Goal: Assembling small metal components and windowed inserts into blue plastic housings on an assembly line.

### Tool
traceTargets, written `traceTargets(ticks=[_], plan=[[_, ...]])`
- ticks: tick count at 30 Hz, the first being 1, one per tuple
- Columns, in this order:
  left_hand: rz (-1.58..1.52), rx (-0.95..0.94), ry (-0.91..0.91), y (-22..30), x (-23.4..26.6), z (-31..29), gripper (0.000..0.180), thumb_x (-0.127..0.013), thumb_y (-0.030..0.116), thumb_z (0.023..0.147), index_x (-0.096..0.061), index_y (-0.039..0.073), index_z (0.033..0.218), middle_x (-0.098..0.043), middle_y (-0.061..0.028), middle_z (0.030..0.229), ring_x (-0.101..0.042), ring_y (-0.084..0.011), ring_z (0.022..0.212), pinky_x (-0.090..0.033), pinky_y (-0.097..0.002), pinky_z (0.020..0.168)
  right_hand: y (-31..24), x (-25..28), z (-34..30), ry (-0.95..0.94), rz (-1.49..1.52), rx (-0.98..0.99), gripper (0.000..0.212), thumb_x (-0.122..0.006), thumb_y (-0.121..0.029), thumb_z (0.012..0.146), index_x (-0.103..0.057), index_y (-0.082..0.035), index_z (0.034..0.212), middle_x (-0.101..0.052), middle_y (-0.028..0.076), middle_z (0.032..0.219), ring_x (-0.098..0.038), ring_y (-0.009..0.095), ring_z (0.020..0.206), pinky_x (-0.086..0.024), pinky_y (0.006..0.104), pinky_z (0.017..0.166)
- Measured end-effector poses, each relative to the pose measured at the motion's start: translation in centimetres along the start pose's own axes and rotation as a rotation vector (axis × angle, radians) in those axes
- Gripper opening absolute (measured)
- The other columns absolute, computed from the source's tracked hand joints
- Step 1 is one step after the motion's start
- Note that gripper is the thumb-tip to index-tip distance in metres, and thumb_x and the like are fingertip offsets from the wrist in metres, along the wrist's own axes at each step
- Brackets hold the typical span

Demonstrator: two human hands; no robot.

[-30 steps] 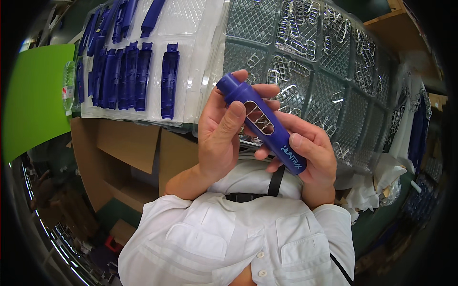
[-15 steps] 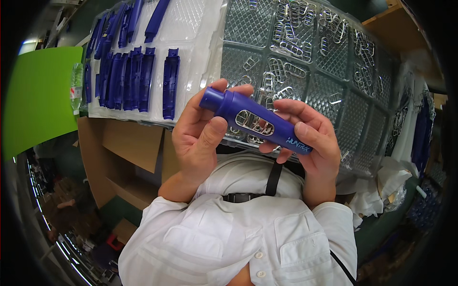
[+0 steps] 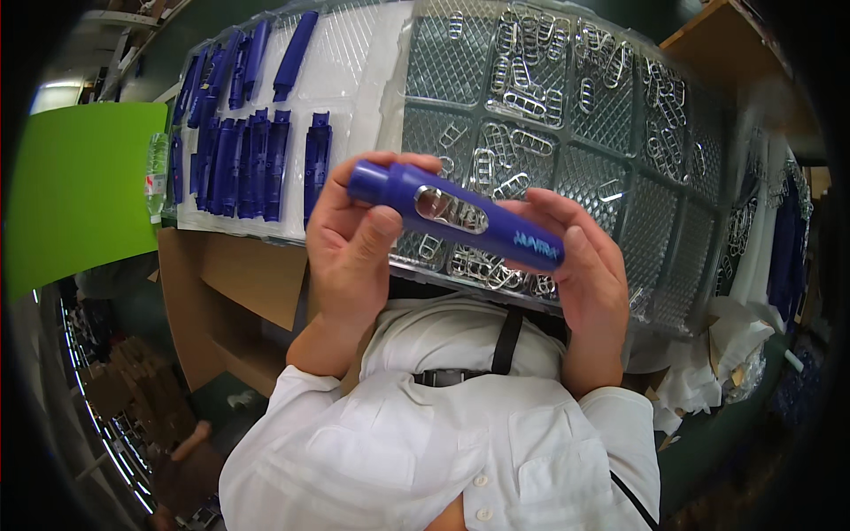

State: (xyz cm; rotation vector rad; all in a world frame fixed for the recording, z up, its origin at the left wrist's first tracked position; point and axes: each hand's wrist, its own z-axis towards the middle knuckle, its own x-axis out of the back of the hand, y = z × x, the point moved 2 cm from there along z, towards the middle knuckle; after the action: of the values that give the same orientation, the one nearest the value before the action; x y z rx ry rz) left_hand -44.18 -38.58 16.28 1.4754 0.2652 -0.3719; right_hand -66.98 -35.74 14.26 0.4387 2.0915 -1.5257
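Observation:
A tapered blue plastic handle casing (image 3: 421, 208), with a silver-rimmed oval window and light lettering, lies across the space between my hands. My left hand (image 3: 350, 243) grips its narrower collared end, thumb on the near side and fingers behind. Around the wider end, my right hand (image 3: 589, 274) is spread, thumb and forefinger apart; whether its hidden fingers touch the casing I cannot tell. Behind the casing, silver oval metal frames (image 3: 531, 142) lie loose in a clear compartment tray (image 3: 591, 181). Several blue half-shells (image 3: 277, 164) stand in rows on a white tray (image 3: 359, 66) at the left.
A green board (image 3: 80, 195) and a plastic bottle (image 3: 157, 177) are at far left. An open cardboard box (image 3: 252, 292) sits below the white tray. Crumpled white wrapping (image 3: 695, 372) hangs at the right, and another carton (image 3: 730, 44) stands at the back right.
The casing has shifted slightly left with my left hand. My right thumb has come off the wider end, and the right fingers have opened. The view has tilted a little.

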Motion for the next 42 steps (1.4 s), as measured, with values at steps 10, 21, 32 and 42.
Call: traceTargets(ticks=[10, 21, 32, 42], plan=[[-0.361, -0.129, 0.029, 0.6, 9.2, 32.9, 0.027, -0.08, 0.019, 0.091, -0.065, 0.01, 0.112, -0.069, 0.0008, 0.097, -0.069, -0.0141, 0.078, -0.055, -0.0294, 0.065, -1.4, 4.1, -3.9, 0.227, -0.27, 0.31, 0.043, -0.049, -0.02, 0.107, -0.05, 0.006, 0.142, -0.063, 0.024, 0.136, -0.069, 0.024, 0.114, -0.053, 0.0331, 0.096], [0.375, -0.585, 0.468, 11.5, 15.0, 9.6, 0.037, -0.043, 0.001, 0.098, -0.067, 0.0, 0.126, -0.066, -0.0181, 0.136, -0.063, -0.0261, 0.123, -0.05, -0.038, 0.103, -5.1, 6.3, -7.6, 0.417, -0.674, 0.352, 0.04, -0.056, -0.015, 0.106, -0.052, 0.004, 0.141, -0.065, 0.016, 0.134, -0.065, 0.019, 0.115, -0.051, 0.0322, 0.097], [0.057, -0.314, 1.588, 3.8, 42.7, -29.0, 0.06, -0.044, 0.044, 0.105, -0.04, 0.01, 0.155, -0.051, -0.0069, 0.155, -0.05, -0.0232, 0.139, -0.031, -0.0493, 0.115, -11.3, 15.4, 19.9, 0.103, -1.639, 0.567, 0.043, -0.051, -0.025, 0.109, -0.053, -0.008, 0.148, -0.059, 0.018, 0.146, -0.057, 0.03, 0.134, -0.044, 0.0359, 0.108], [0.301, -0.277, 2.063, -3.2, 38.7, -42.5, 0.043, -0.045, 0.011, 0.103, -0.049, 0.001, 0.145, -0.051, -0.0136, 0.147, -0.05, -0.026, 0.134, -0.035, -0.0356, 0.117, -8.2, 16.2, 18.9, -0.275, -1.775, 0.354, 0.039, -0.055, -0.017, 0.107, -0.056, -0.006, 0.145, -0.064, 0.014, 0.138, -0.062, 0.028, 0.125, -0.047, 0.0367, 0.104]])
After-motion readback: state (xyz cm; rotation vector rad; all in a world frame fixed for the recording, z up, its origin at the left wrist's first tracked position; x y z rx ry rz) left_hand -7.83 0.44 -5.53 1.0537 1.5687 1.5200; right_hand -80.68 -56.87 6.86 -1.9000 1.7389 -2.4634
